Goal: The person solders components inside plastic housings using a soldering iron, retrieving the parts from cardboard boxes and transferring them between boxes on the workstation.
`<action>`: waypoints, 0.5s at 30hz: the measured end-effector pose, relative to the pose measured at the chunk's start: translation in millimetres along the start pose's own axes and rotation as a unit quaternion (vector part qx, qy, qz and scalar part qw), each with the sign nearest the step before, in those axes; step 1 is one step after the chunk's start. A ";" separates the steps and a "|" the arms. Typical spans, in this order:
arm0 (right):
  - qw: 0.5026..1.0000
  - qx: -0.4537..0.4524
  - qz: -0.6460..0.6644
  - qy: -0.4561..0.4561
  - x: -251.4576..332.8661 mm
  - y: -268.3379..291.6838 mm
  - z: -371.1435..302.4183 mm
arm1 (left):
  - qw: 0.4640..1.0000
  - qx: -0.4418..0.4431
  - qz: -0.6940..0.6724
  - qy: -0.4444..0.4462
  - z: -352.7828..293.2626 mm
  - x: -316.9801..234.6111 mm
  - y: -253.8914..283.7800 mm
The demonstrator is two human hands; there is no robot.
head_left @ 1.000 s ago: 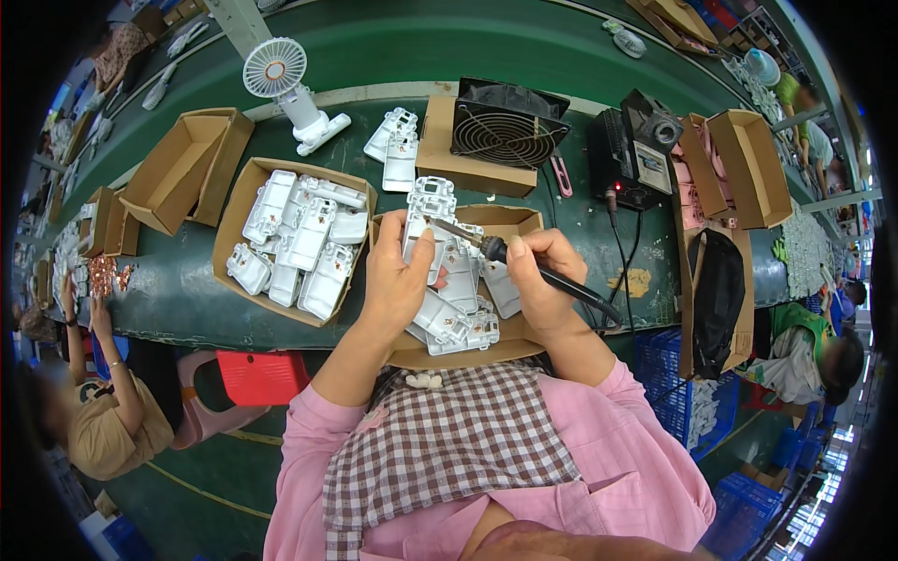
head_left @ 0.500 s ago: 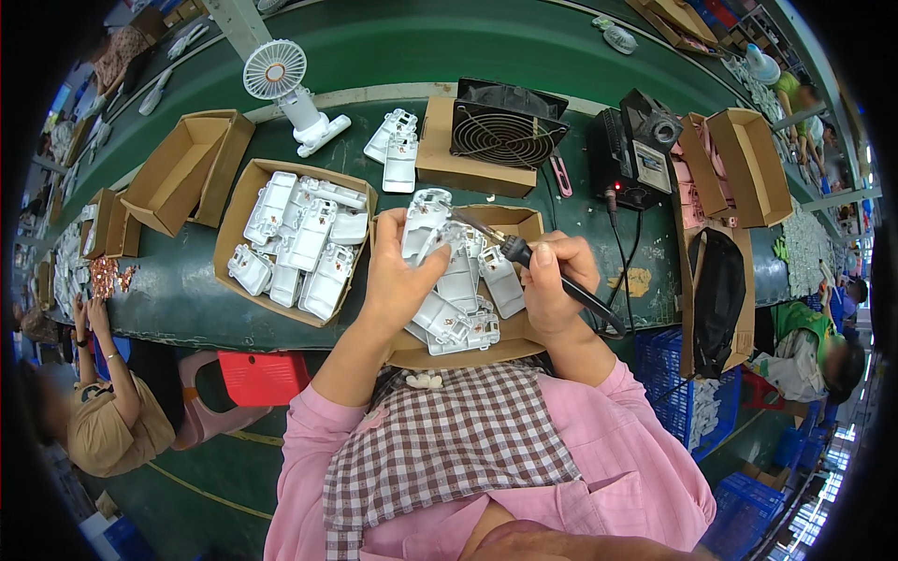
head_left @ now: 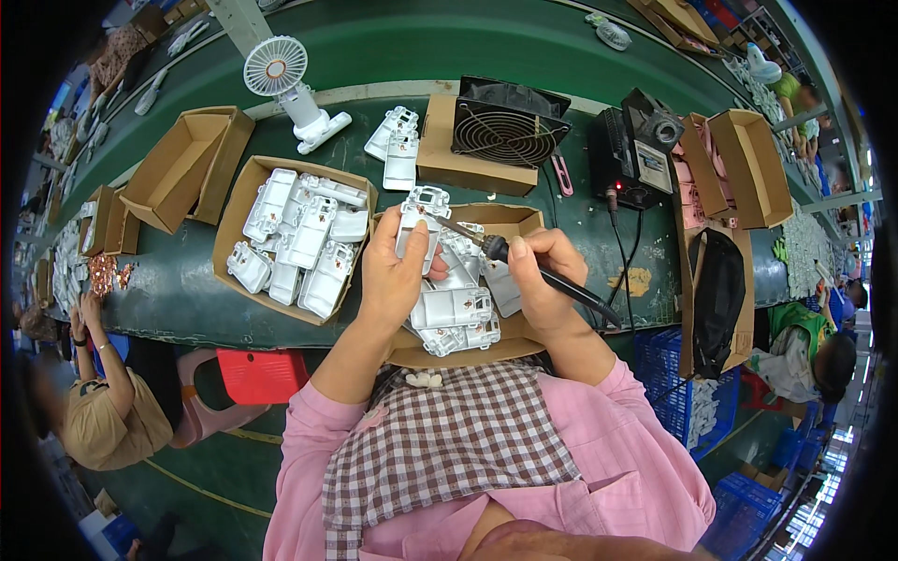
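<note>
My left hand (head_left: pixel 393 276) is closed around a white plastic housing (head_left: pixel 418 220) with small copper-coloured parts on it, held up over a cardboard box. In my right hand (head_left: pixel 547 276) is a soldering iron (head_left: pixel 578 297), gripped like a pen. Its thin metal tip points left and meets or nearly meets the housing; I cannot tell which. Below both hands, the cardboard box (head_left: pixel 412 353) holds several more white housings (head_left: pixel 454 307). To the left stands a second cardboard box (head_left: pixel 229 224) filled with similar white housings (head_left: pixel 309 234).
Behind the boxes are a white handheld fan (head_left: pixel 304 112), two loose housings (head_left: pixel 400 159) and a black cooling fan (head_left: pixel 505 136). A pink-handled tool (head_left: pixel 561 175) lies beside it. The black soldering station (head_left: pixel 627 159) trails a cable to the right. A co-worker (head_left: pixel 117 402) sits at left.
The housing in my left hand has been turned, and its smooth lower part now faces up under my thumb. The soldering iron has shifted slightly left.
</note>
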State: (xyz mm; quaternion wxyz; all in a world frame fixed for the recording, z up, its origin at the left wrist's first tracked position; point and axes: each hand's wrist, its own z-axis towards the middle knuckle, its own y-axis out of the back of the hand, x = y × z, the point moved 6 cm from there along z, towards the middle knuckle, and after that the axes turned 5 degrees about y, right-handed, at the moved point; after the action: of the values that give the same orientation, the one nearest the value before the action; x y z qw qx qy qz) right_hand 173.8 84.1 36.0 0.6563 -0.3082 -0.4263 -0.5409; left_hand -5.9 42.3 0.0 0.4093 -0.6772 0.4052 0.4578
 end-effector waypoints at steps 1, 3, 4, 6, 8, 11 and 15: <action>1.000 0.000 0.000 0.000 0.3 0.9 -0.2 | 1.000 0.000 0.002 0.004 -0.2 0.3 0.4; 1.000 0.017 -0.003 -0.022 -1.7 1.7 -1.1 | 1.000 0.000 0.005 0.007 -0.7 0.4 0.6; 1.000 0.017 -0.003 -0.022 -1.7 1.7 -1.3 | 1.000 0.000 0.004 0.008 -1.0 0.3 0.5; 1.000 0.019 -0.010 -0.019 -1.6 1.6 -1.3 | 1.000 0.000 0.003 0.010 -1.1 0.3 0.2; 1.000 0.017 -0.011 -0.020 -1.0 1.8 -0.9 | 1.000 0.003 0.000 0.011 -0.7 0.5 -0.5; 1.000 0.020 -0.007 -0.019 -0.7 0.8 -0.5 | 1.000 -0.002 0.000 0.014 -1.3 0.4 0.9; 0.999 0.021 -0.013 -0.025 -0.2 1.0 -0.4 | 1.000 -0.002 -0.006 0.018 -1.1 0.1 0.8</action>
State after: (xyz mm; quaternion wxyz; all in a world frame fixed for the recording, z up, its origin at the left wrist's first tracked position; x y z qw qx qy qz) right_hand 174.9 84.1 35.7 0.6449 -0.3020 -0.4577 -0.5324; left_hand -6.3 41.0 0.0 0.4029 -0.6889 0.4076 0.4438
